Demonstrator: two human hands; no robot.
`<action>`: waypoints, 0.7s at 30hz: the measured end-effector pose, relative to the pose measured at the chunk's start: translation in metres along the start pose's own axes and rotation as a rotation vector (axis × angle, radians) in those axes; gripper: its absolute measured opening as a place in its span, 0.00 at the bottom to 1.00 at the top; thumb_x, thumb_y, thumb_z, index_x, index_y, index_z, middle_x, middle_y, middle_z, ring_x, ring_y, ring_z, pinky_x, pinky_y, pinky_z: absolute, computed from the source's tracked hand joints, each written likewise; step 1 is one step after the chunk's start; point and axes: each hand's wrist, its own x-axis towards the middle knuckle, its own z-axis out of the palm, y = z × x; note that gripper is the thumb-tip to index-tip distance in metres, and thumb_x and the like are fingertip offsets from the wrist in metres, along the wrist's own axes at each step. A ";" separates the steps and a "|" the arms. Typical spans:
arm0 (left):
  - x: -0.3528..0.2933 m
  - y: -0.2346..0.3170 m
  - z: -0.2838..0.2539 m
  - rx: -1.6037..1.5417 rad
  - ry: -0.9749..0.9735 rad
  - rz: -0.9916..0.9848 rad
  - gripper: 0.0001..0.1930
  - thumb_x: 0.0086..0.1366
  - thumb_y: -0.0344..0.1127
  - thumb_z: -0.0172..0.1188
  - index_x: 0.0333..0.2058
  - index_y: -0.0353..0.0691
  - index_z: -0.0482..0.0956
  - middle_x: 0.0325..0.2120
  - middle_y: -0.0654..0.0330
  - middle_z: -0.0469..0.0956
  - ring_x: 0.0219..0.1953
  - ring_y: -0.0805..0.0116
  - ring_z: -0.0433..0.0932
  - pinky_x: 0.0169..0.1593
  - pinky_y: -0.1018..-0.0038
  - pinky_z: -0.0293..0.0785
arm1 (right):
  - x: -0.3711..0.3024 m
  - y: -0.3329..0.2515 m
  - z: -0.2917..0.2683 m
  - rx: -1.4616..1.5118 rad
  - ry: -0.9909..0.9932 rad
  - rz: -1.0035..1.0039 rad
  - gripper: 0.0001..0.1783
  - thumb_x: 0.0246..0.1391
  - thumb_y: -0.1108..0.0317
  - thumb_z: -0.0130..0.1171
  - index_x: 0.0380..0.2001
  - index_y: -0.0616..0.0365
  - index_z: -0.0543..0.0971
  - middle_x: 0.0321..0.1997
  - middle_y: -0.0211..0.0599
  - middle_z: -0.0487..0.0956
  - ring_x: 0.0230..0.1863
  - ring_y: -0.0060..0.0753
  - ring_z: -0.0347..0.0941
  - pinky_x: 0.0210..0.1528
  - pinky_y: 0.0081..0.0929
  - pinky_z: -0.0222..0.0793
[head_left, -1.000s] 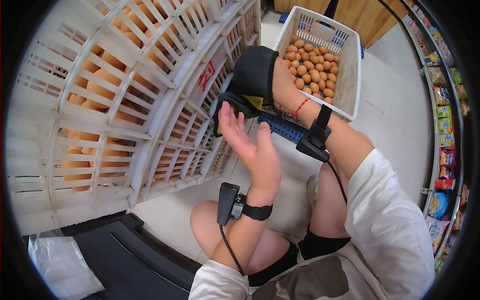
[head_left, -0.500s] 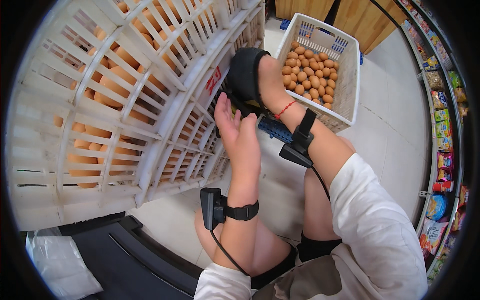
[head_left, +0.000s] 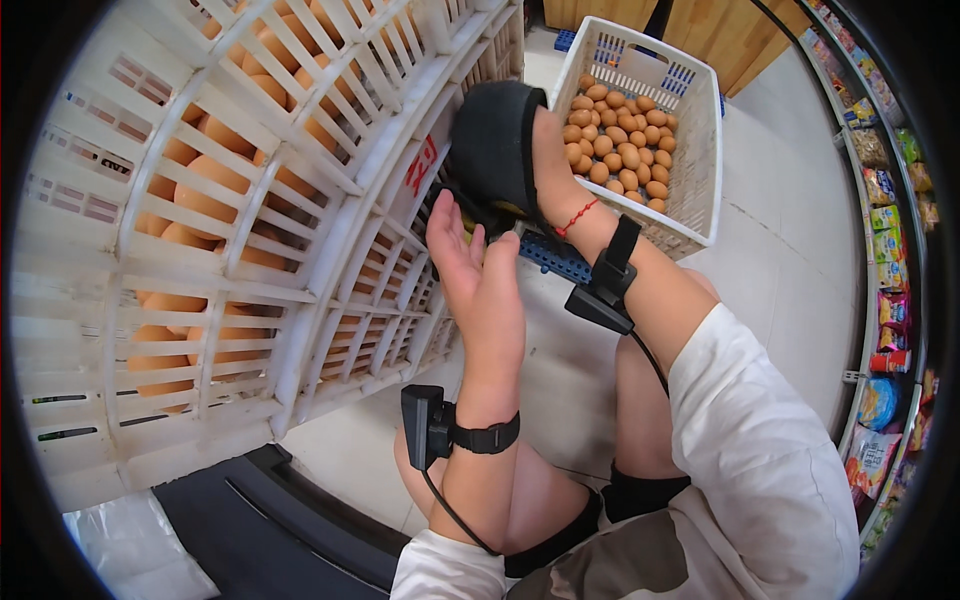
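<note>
My right hand [head_left: 556, 160] reaches forward beside the stacked white crates. Its fingers are hidden by a rounded black cover [head_left: 492, 145] with a thick rim, slipper-like in shape; I cannot make out its kind. Just below it, my left hand [head_left: 482, 270] is raised palm up, fingers slightly bent and thumb apart. Its fingertips are close to the cover's dark underside, where a bit of yellow shows; whether they touch is unclear. The white slatted crate [head_left: 285, 300] at the left is full of brown eggs [head_left: 210, 190].
A white open crate [head_left: 700, 190] with several brown eggs [head_left: 625, 135] stands on the floor ahead right. Blue perforated plastic [head_left: 550, 258] lies under my right wrist. Snack shelves [head_left: 880, 260] line the right. A black surface with a clear plastic bag [head_left: 140, 545] is at lower left.
The black cover and my right hand appear slightly larger and more upright, their outline sharper. My left hand keeps nearly the same pose. The whole view has shifted a little.
</note>
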 end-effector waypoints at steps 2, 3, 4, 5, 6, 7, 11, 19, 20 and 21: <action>0.000 0.000 0.005 -0.015 -0.005 -0.004 0.34 0.60 0.27 0.51 0.65 0.30 0.53 0.67 0.46 0.53 0.72 0.57 0.48 0.70 0.62 0.48 | 0.001 0.001 -0.004 0.466 0.078 0.340 0.08 0.36 0.65 0.58 0.22 0.57 0.78 0.28 0.40 0.77 0.31 0.41 0.75 0.30 0.29 0.70; 0.000 -0.001 0.008 -0.024 -0.008 0.000 0.34 0.60 0.27 0.51 0.65 0.30 0.52 0.67 0.45 0.53 0.72 0.56 0.48 0.70 0.62 0.49 | -0.002 0.015 -0.006 0.053 0.025 0.073 0.07 0.38 0.66 0.58 0.23 0.57 0.78 0.28 0.39 0.77 0.30 0.41 0.75 0.29 0.30 0.70; 0.000 -0.001 0.010 -0.033 -0.011 0.005 0.34 0.60 0.27 0.51 0.65 0.29 0.52 0.66 0.45 0.53 0.72 0.56 0.48 0.70 0.62 0.49 | -0.006 0.027 -0.007 -0.361 -0.030 -0.194 0.07 0.39 0.67 0.58 0.23 0.58 0.78 0.27 0.39 0.78 0.28 0.40 0.76 0.27 0.30 0.70; 0.000 -0.001 0.010 -0.031 -0.014 0.004 0.34 0.60 0.27 0.51 0.65 0.29 0.52 0.66 0.45 0.53 0.72 0.56 0.48 0.70 0.62 0.49 | -0.011 0.037 -0.005 -0.361 -0.027 -0.191 0.07 0.39 0.67 0.58 0.23 0.58 0.78 0.27 0.39 0.78 0.28 0.40 0.76 0.27 0.30 0.70; 0.000 -0.002 0.009 -0.028 -0.020 -0.003 0.34 0.60 0.27 0.51 0.65 0.30 0.52 0.67 0.45 0.53 0.72 0.56 0.48 0.69 0.62 0.49 | -0.015 0.044 -0.005 -0.383 -0.055 -0.154 0.07 0.40 0.67 0.58 0.24 0.58 0.78 0.27 0.39 0.78 0.28 0.40 0.76 0.27 0.30 0.70; 0.000 -0.002 0.010 -0.027 -0.027 -0.010 0.34 0.60 0.27 0.51 0.65 0.30 0.52 0.67 0.45 0.53 0.72 0.56 0.47 0.69 0.62 0.49 | -0.019 0.051 -0.007 -0.406 -0.082 -0.116 0.06 0.41 0.67 0.58 0.24 0.58 0.78 0.27 0.39 0.78 0.28 0.40 0.76 0.28 0.30 0.70; -0.003 -0.003 0.006 -0.019 0.013 0.001 0.34 0.60 0.26 0.51 0.65 0.30 0.52 0.67 0.45 0.52 0.72 0.56 0.46 0.70 0.62 0.49 | -0.003 0.011 -0.003 -0.611 -0.205 -0.150 0.07 0.41 0.67 0.58 0.24 0.59 0.78 0.27 0.40 0.78 0.31 0.41 0.76 0.30 0.31 0.70; -0.008 -0.016 0.019 -0.033 0.021 0.019 0.34 0.60 0.26 0.52 0.65 0.31 0.54 0.67 0.46 0.51 0.72 0.56 0.45 0.70 0.61 0.47 | -0.027 0.050 0.003 -0.294 -0.011 -0.084 0.08 0.38 0.64 0.58 0.21 0.57 0.77 0.25 0.39 0.77 0.29 0.42 0.75 0.29 0.32 0.69; -0.009 -0.015 0.018 -0.030 0.021 0.022 0.34 0.60 0.26 0.52 0.65 0.31 0.54 0.67 0.46 0.51 0.72 0.56 0.45 0.70 0.61 0.47 | -0.028 0.051 0.006 -0.186 -0.023 -0.002 0.08 0.37 0.64 0.59 0.21 0.58 0.77 0.25 0.39 0.76 0.28 0.43 0.74 0.28 0.33 0.69; -0.008 -0.015 0.015 -0.033 0.035 0.010 0.34 0.60 0.27 0.52 0.65 0.31 0.54 0.67 0.46 0.51 0.72 0.56 0.45 0.70 0.61 0.47 | -0.021 0.035 0.007 -0.180 -0.023 -0.002 0.08 0.37 0.64 0.59 0.21 0.58 0.77 0.25 0.39 0.76 0.28 0.43 0.74 0.28 0.33 0.69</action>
